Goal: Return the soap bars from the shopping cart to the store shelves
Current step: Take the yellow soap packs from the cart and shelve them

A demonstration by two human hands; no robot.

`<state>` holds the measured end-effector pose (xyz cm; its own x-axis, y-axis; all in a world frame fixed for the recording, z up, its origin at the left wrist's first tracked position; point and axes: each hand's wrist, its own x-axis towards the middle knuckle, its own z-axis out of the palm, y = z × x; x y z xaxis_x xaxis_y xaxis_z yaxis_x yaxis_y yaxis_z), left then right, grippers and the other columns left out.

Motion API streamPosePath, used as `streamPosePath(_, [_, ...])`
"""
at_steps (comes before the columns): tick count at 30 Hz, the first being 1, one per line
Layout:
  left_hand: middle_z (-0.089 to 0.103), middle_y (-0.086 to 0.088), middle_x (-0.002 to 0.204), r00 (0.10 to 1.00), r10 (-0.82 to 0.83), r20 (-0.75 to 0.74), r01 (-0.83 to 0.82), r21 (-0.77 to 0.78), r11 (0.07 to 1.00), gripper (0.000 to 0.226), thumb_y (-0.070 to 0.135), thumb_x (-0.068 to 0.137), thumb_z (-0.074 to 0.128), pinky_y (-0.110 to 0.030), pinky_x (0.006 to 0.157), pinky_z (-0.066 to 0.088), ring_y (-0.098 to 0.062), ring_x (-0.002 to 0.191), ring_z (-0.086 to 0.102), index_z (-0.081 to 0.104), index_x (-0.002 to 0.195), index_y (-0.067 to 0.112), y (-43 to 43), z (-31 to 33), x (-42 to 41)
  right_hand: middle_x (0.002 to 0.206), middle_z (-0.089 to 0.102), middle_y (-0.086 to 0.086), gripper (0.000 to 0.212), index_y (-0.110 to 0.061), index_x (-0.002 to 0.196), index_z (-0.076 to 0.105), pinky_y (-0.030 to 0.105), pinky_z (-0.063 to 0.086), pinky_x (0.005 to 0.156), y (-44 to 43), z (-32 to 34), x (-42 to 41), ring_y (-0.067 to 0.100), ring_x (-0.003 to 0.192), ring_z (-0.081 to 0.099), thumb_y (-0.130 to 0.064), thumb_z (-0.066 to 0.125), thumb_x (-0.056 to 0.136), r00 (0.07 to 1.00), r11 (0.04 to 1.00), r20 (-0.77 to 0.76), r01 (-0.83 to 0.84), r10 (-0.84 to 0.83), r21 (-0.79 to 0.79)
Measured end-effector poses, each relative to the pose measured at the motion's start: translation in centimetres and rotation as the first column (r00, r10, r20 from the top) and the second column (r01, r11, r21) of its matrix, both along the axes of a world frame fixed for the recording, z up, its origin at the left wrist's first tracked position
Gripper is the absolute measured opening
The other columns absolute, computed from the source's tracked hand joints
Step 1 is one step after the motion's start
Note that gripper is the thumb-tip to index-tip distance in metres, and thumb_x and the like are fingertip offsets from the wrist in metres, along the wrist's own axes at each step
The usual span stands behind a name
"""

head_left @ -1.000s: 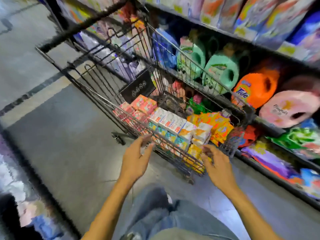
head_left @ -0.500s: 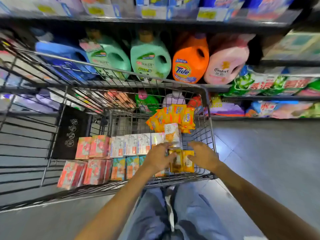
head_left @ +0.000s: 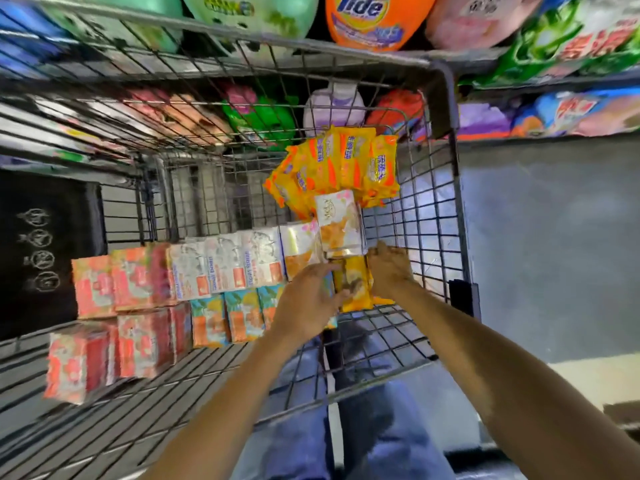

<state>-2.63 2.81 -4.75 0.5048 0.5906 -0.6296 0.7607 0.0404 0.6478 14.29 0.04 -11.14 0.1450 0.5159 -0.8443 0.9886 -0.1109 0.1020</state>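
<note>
Inside the cart [head_left: 446, 188], both hands [head_left: 308, 299] flank yellow soap bars [head_left: 353, 285].

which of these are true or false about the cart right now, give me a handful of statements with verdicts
1. Both hands are down in the cart at the yellow soap packs. True: the left hand and right hand flank the yellow packs.
2. The orange Tide jug lies in the cart. False: the Tide jug stands on the shelf behind the shopping cart.
3. The pink soap boxes sit at the left end of the row. True: the pink boxes are leftmost.
4. The cart holds only one kind of soap. False: pink, white, teal and yellow packs all show.
5. The right hand grips the cart's rim. False: it is at the soap.
</note>
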Motion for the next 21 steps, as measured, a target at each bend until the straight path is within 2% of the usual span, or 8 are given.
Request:
streamPosePath(4, [0.049, -0.004, 0.137, 1.000, 0.019, 0.008, -0.019, -0.014, 1.000, 0.051, 0.037, 0.090, 0.060, -0.038, 0.099, 0.044, -0.021, 0.120, 0.051, 0.046, 0.135, 0.018, -0.1, -0.3, 0.0, 0.150, 0.024, 0.017, 0.053, -0.007, 0.137, 0.041, 0.039, 0.028, 0.109, 0.6, -0.1, -0.2, 0.032, 0.138, 0.025, -0.018, 0.059, 0.089, 0.988, 0.987, -0.006, 0.156, -0.156, 0.044])
streamPosePath(6, [0.052, -0.004, 0.132, 0.999, 0.038, 0.004, -0.038, -0.021, 0.999, 0.050, 0.036, 0.089, 0.062, -0.038, 0.097, 0.045, -0.020, 0.118, 0.052, 0.048, 0.133, 0.018, 0.0, -0.3, 0.0, 0.146, 0.033, 0.015, 0.044, -0.009, 0.134, 0.045, 0.038, 0.032, 0.106, 1.2, 0.5, -0.4, 0.030, 0.135, 0.031, -0.015, 0.054, 0.091, 0.985, 0.983, 0.011, 0.169, -0.171, 0.070])
streamPosePath(9, [0.051, -0.004, 0.135, 1.000, 0.011, -0.003, -0.011, -0.017, 1.000, 0.053, 0.038, 0.088, 0.062, -0.038, 0.097, 0.046, -0.022, 0.118, 0.054, 0.046, 0.135, 0.017, 0.2, -0.1, 0.0, 0.127, 0.056, 0.009, 0.034, -0.009, 0.125, 0.049, 0.035, 0.039, 0.098, 0.5, 2.8, -1.0, 0.025, 0.118, 0.052, -0.008, 0.051, 0.091, 0.984, 0.981, 0.046, 0.167, -0.172, 0.100])
streamPosePath(13, [0.045, -0.001, 0.143, 0.985, -0.167, -0.032, 0.168, 0.029, 0.985, 0.055, 0.040, 0.088, 0.062, -0.029, 0.099, 0.041, -0.020, 0.121, 0.051, 0.045, 0.137, 0.021, 0.3, 0.5, 0.1, 0.115, 0.061, 0.007, 0.043, -0.011, 0.129, 0.041, 0.035, 0.049, 0.077, -1.9, 8.2, -1.0, 0.028, 0.104, 0.062, -0.007, 0.055, 0.089, 0.972, 0.938, 0.050, 0.208, -0.231, 0.277])
streamPosePath(16, [0.051, -0.001, 0.134, 0.931, -0.361, -0.060, 0.365, 0.121, 0.923, 0.054, 0.039, 0.086, 0.063, -0.028, 0.092, 0.040, -0.020, 0.119, 0.050, 0.046, 0.134, 0.021, 0.9, 1.2, 0.9, 0.115, 0.058, 0.004, 0.044, -0.018, 0.128, 0.040, 0.035, 0.049, 0.071, -3.7, 13.5, -0.3, 0.029, 0.099, 0.063, -0.027, 0.060, 0.089, 0.946, 0.863, -0.048, 0.311, -0.319, 0.398])
streamPosePath(18, [0.053, -0.002, 0.128, 0.877, -0.474, -0.081, 0.481, 0.144, 0.865, 0.053, 0.041, 0.084, 0.064, -0.027, 0.085, 0.041, -0.021, 0.116, 0.051, 0.049, 0.130, 0.018, 1.2, 1.4, 1.8, 0.108, 0.063, 0.003, 0.043, -0.021, 0.118, 0.048, 0.036, 0.048, 0.071, -5.0, 16.8, 0.1, 0.031, 0.093, 0.063, -0.044, 0.062, 0.084, 0.872, 0.701, -0.182, 0.476, -0.454, 0.531])
streamPosePath(19, [0.054, -0.003, 0.126, 0.843, -0.530, -0.088, 0.538, 0.149, 0.830, 0.054, 0.043, 0.083, 0.065, -0.026, 0.084, 0.042, -0.022, 0.115, 0.052, 0.051, 0.127, 0.016, 1.1, 1.2, 2.3, 0.100, 0.066, 0.004, 0.043, -0.021, 0.111, 0.053, 0.037, 0.049, 0.071, -5.6, 18.1, 0.4, 0.032, 0.089, 0.063, -0.048, 0.065, 0.080, 0.789, 0.564, -0.279, 0.594, -0.547, 0.573])
streamPosePath(21, [0.058, -0.008, 0.122, 0.752, -0.646, -0.132, 0.659, 0.115, 0.743, 0.053, 0.043, 0.082, 0.066, -0.031, 0.088, 0.046, -0.027, 0.113, 0.054, 0.053, 0.125, 0.014, 1.2, 0.4, 3.3, 0.083, 0.067, 0.004, 0.040, -0.021, 0.098, 0.059, 0.037, 0.051, 0.068, -6.6, 19.8, 1.4, 0.030, 0.079, 0.063, -0.045, 0.075, 0.070, 0.547, 0.252, -0.477, 0.796, -0.688, 0.550])
